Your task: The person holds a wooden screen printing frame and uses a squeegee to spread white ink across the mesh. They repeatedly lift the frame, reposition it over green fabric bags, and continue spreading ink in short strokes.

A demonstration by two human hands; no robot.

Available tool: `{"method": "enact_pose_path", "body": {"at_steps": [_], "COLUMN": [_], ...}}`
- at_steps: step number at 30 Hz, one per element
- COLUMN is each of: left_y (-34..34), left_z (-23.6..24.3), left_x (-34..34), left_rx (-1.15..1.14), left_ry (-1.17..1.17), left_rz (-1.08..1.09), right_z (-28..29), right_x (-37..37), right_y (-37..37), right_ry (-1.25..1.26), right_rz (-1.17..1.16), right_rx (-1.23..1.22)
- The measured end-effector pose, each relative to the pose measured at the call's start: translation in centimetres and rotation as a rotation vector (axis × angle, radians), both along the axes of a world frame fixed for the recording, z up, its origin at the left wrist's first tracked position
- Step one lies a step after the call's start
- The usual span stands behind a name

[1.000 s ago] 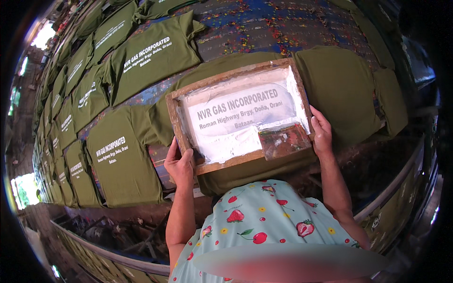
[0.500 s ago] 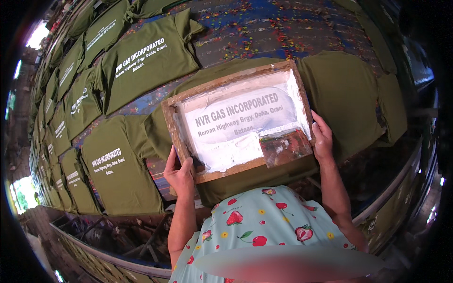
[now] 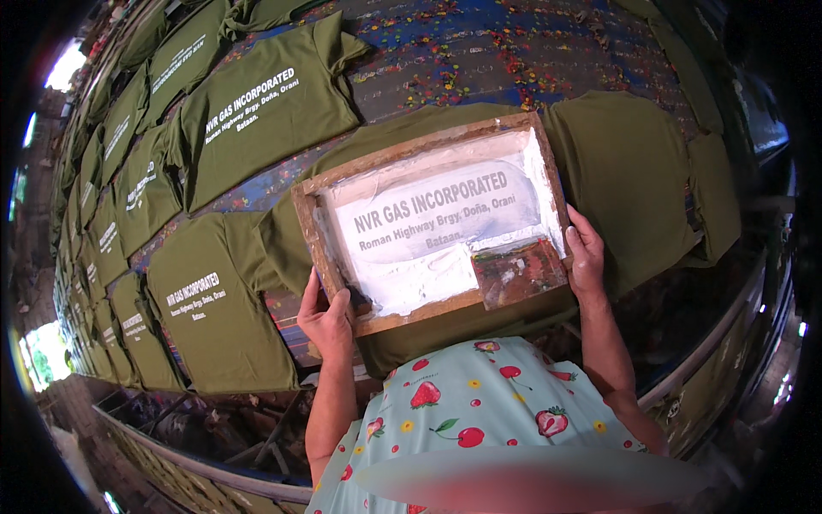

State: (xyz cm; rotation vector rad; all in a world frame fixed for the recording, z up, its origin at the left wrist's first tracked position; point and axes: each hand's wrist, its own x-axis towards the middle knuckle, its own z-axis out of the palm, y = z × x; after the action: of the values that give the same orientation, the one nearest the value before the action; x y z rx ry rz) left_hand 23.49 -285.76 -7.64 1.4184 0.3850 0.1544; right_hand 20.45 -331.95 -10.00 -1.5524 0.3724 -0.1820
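A wooden-framed printing screen (image 3: 377,244) with lettering in its mesh and white ink along its inner edges is over an olive-green T-shirt (image 3: 616,180). My left hand (image 3: 328,321) grips the frame's left side near its lower corner, thumb on top. My right hand (image 3: 586,255) holds the right side, the thumb along the wood. In the screen's lower right corner lies a paint-stained, dark reddish-brown squeegee (image 3: 519,272), its lower end over the frame's edge. Whether the screen touches the shirt, I cannot tell. The fingers under the frame are hidden.
More olive T-shirts with white print lie in rows to the left, the closest being a printed shirt (image 3: 214,300). The long table (image 3: 411,64) is speckled with colourful paint spots. Below its near edge runs a metal rail (image 3: 197,458).
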Motion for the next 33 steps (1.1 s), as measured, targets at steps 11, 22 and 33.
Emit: {"method": "enact_pose_path", "body": {"at_steps": [11,22,33], "left_y": [0.1,-0.4,-0.6], "left_z": [-0.3,-0.2,-0.5], "left_x": [0.0,0.0,-0.1], "left_rx": [0.008,0.017,-0.011], "left_ry": [0.026,0.021,0.003], "left_rz": [0.004,0.014,0.015], "right_z": [-0.3,-0.4,-0.8], "right_x": [0.2,0.1,0.0], "right_y": [0.3,-0.1,-0.6], "right_ry": [-0.005,0.006,0.035], "right_rz": [-0.017,-0.019,-0.031], "right_rx": [0.011,0.026,0.021]}}
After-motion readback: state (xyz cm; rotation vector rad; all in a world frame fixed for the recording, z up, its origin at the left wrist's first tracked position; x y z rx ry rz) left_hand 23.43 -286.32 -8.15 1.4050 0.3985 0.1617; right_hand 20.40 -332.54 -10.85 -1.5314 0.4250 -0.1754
